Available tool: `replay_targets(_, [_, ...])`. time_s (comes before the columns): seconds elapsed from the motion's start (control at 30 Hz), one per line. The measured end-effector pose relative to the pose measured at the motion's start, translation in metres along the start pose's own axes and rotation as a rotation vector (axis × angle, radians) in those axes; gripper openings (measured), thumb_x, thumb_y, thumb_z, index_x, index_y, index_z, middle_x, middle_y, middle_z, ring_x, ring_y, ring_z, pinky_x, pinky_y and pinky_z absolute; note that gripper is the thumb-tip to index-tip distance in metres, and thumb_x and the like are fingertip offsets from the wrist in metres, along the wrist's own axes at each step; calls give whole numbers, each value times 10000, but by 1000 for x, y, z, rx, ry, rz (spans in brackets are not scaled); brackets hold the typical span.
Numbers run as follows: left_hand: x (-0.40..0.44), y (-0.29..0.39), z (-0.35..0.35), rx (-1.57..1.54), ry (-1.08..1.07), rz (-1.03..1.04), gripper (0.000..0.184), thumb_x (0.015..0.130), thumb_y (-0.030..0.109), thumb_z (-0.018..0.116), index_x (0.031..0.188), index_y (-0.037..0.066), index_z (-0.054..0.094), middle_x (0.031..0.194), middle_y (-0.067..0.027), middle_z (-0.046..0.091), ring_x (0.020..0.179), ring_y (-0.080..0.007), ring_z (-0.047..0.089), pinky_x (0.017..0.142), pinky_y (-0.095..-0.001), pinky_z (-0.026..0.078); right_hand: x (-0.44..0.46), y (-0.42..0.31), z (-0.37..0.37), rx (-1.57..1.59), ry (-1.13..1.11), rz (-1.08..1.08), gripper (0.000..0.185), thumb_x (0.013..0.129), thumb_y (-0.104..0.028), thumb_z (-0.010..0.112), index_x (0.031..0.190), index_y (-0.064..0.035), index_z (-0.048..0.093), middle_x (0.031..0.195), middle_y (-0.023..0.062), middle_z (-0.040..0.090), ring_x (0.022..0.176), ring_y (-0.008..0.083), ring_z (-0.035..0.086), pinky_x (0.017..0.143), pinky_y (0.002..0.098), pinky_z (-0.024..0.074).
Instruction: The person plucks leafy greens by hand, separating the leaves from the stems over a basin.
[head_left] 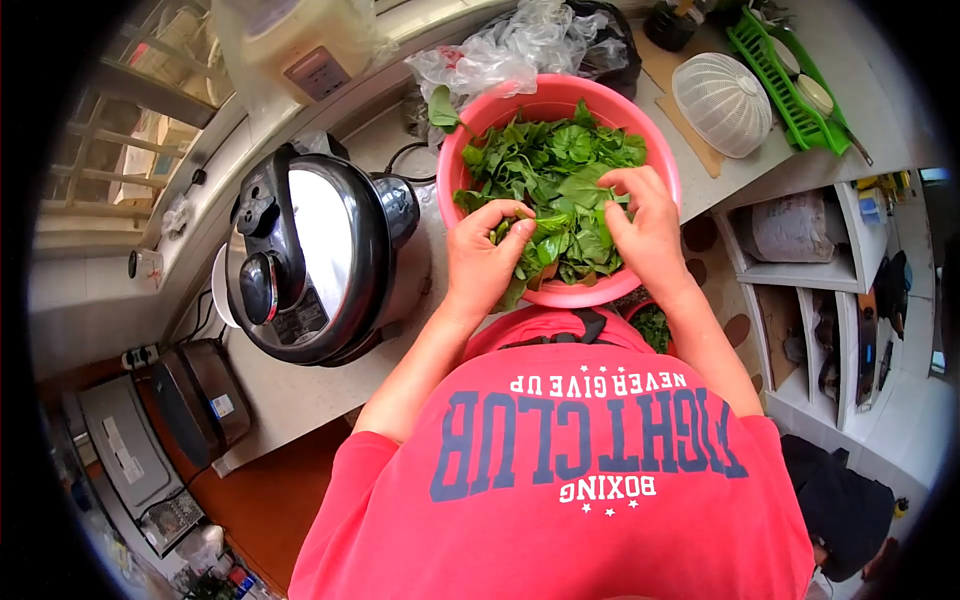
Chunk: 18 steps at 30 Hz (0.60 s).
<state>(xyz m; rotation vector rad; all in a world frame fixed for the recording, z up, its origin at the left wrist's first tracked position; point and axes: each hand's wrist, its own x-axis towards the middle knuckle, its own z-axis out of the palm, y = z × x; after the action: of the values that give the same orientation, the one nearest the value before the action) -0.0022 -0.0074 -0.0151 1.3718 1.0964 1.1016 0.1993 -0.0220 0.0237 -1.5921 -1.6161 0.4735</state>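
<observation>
A pink plastic basin point(447, 185) on the counter holds a heap of leafy greens point(545, 145). My left hand point(482, 252) is over the basin's near left side, thumb and fingers pinched on a thin green stem point(500, 232). Across from it, my right hand point(648, 225) curls over the right part of the heap. Its thumb and forefinger are on either side of a broad green leaf point(582, 187), which appears held at its edge; the exact contact is partly hidden. One leaf point(442, 108) sticks up over the basin's far left rim.
A black and silver electric pressure cooker point(345, 235) stands left of the basin. Behind are clear plastic bags point(520, 48). A white mesh colander point(722, 103) and a green dish rack point(785, 85) stand at the back right. More greens point(652, 328) show below the basin, near my body.
</observation>
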Motion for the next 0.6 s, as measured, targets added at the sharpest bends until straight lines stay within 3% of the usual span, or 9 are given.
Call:
replay_targets(0.03, [0,1,2,-2,-2,0,67,813,32,646,872,2,651,812,-44,656,789,-107,598,732,-249,463,0,-3,2,23,20,-158,98,730,-44,615,826,-27,628,850,108,557,731,251,550,665,338,448])
replay_targets(0.07, [0,3,3,54,-35,50,69,825,29,645,887,-2,649,847,-33,653,790,-95,592,716,-249,482,-1,-8,5,22,20,-156,98,730,-44,615,826,-27,628,850,108,557,731,251,550,665,338,448])
replay_targets(0.13, [-1,6,4,111,-70,102,72,837,25,644,902,-6,648,881,-23,649,790,-83,587,699,-248,501,-2,-18,10,-13,-148,-305,107,727,-77,638,825,-35,637,844,117,561,774,292,553,695,374,446])
replay_targets(0.3, [-3,15,5,224,-86,232,119,770,-7,675,885,16,654,825,-90,667,754,-162,635,699,-277,491,-7,-17,22,11,-196,-232,88,726,-91,636,781,-22,627,762,113,552,730,286,550,676,377,446])
replay_targets(0.37, [-3,17,3,320,-75,348,137,745,-16,685,873,22,653,798,-101,656,737,-196,638,681,-291,491,-10,-19,25,128,-259,21,93,721,-87,620,759,-3,611,726,127,558,679,280,550,620,366,437])
replay_targets(0.4, [-3,18,3,414,-63,466,157,720,-26,694,861,28,652,771,-112,644,721,-229,641,662,-306,491,-10,-17,28,128,-259,21,93,721,-87,620,759,-3,611,726,127,558,679,280,550,620,366,437])
replay_targets(0.5, [0,19,0,471,-42,598,162,699,-49,691,831,33,646,750,-97,635,698,-240,635,620,-321,488,-13,-10,41,296,-215,140,98,732,-86,604,753,10,597,672,97,555,614,194,539,572,322,416])
replay_targets(0.57, [0,20,-2,491,-48,643,163,696,-56,688,827,32,644,751,-93,638,700,-233,637,614,-317,488,-15,-7,46,542,-264,422,92,761,-85,599,746,5,605,649,21,556,623,93,505,574,267,399])
replay_targets(0.6, [-2,22,-2,454,-39,694,169,693,-58,690,828,30,643,750,-91,637,695,-235,634,621,-315,490,-13,1,48,539,-262,423,92,761,-85,599,746,5,605,649,21,556,623,93,505,574,267,399])
